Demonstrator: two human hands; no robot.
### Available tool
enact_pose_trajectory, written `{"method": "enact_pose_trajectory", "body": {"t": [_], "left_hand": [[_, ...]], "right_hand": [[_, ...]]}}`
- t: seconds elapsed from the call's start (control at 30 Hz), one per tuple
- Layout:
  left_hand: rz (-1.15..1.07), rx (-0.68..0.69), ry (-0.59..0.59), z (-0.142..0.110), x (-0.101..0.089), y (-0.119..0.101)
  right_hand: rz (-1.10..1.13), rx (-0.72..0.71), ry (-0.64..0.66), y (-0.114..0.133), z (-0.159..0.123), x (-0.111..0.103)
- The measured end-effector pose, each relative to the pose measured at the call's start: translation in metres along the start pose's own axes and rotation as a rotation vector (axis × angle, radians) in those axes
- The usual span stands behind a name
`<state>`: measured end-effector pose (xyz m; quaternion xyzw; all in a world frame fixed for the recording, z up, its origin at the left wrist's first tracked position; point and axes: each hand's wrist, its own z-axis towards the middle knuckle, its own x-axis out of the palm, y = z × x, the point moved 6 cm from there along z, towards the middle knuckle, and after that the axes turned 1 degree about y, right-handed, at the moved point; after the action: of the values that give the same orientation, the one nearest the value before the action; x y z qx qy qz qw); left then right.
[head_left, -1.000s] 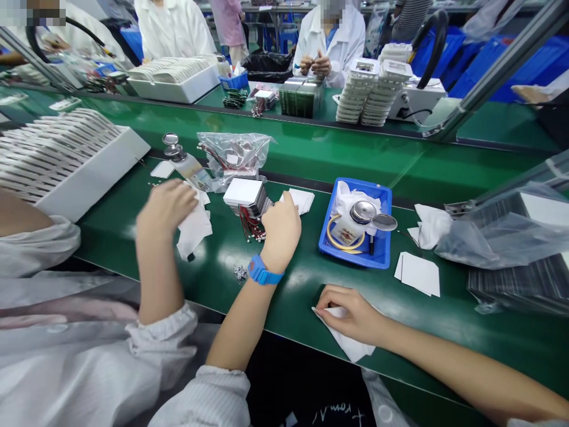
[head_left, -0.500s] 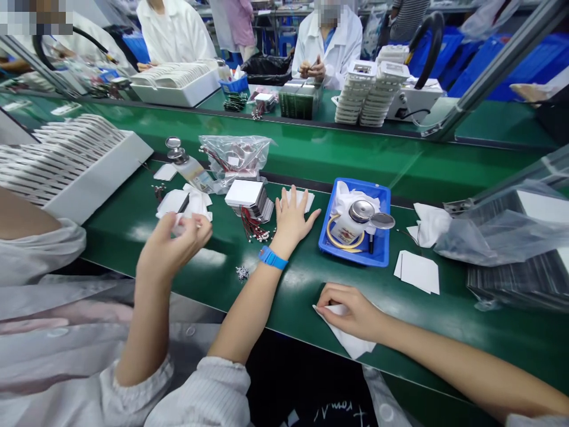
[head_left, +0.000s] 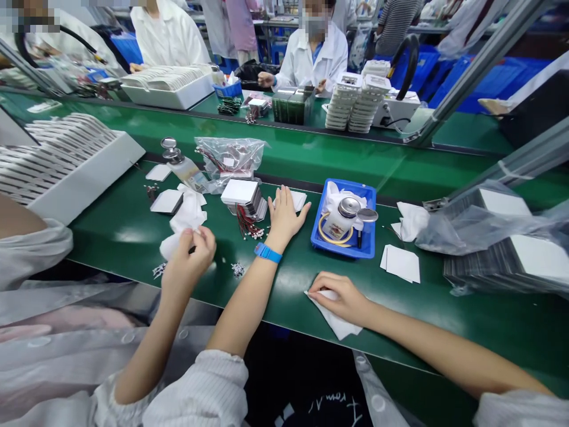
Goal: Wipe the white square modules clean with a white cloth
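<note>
My left hand, with a blue band on its wrist, lies flat with fingers apart over some white square cards. Just left of it stands a stack of white-topped square pieces with red and black wires spilling from its front. Near the bench's front edge, my right hand is closed on a white cloth resting on the green surface. Between and beyond my hands is a blue tray holding a pump bottle and a yellow loop.
A co-worker's hand at my left grips a white cloth. Small white connectors lie near the front edge. Loose white cards and bagged stacks are on the right. A metal post slants across the upper right.
My view has shifted slightly; both my hands keep their poses. The co-worker's hand at left has come nearer the front edge with its cloth. The person opposite has drawn their hands apart.
</note>
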<state>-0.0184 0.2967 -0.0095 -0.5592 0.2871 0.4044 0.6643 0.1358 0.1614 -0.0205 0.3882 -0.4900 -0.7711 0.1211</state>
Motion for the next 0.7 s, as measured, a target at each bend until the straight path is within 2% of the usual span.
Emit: {"method": "enact_pose_trajectory", "body": {"t": [0.07, 0.13, 0.23, 0.3, 0.33, 0.4, 0.5, 0.57, 0.7], "left_hand": [[0.008, -0.002, -0.016, 0.004, 0.006, 0.0], [0.03, 0.016, -0.034, 0.003, 0.005, 0.005], [0.042, 0.067, -0.074, 0.0, 0.002, 0.009], [0.012, 0.091, -0.098, 0.0, 0.001, 0.009], [-0.006, 0.1, -0.105, 0.001, 0.001, 0.008], [-0.044, 0.117, -0.114, 0.001, 0.001, 0.006], [-0.101, 0.145, -0.124, 0.001, 0.0, 0.002], [-0.136, 0.167, -0.13, -0.001, 0.0, 0.0], [-0.225, 0.177, -0.143, -0.009, -0.006, -0.003]], "right_hand": [[-0.149, -0.072, -0.068, 0.007, -0.001, -0.006], [-0.399, -0.203, -0.139, 0.018, -0.008, -0.014], [-0.761, -0.405, -0.186, 0.03, -0.032, -0.028], [-0.919, -0.417, -0.24, 0.028, -0.053, -0.046], [-0.983, -0.369, -0.294, 0.024, -0.063, -0.059], [-1.073, -0.175, -0.391, 0.009, -0.082, -0.087], [-1.069, 0.148, -0.392, -0.024, -0.104, -0.118], [-1.034, 0.247, -0.319, -0.04, -0.112, -0.123], [-1.126, 0.265, -0.201, -0.049, -0.111, -0.117]]}}
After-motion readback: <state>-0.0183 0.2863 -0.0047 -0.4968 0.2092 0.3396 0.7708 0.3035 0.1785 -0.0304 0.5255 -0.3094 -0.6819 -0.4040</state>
